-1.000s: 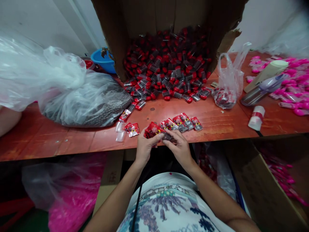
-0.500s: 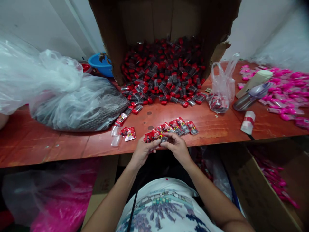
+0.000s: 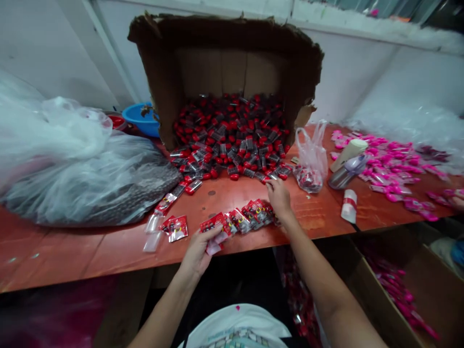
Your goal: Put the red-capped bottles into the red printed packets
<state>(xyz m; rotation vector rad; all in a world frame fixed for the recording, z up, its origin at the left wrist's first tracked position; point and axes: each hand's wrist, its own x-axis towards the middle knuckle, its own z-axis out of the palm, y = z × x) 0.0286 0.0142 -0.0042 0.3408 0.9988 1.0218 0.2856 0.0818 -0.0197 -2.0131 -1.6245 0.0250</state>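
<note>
Pinching red packets (image 3: 211,224), the left hand (image 3: 198,249) has its fingers pressed tight. Right hand (image 3: 279,197) has fingers bunched by the red-capped tubes (image 3: 232,145), can't tell if they've got one.

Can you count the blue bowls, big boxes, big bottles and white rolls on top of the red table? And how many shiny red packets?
Blue bowl: 1
Cardboard box: 1
Big bottles: 2
White roll: 1
Total: 5
Red packets, like those in the left hand, overlap too much to count.
</note>
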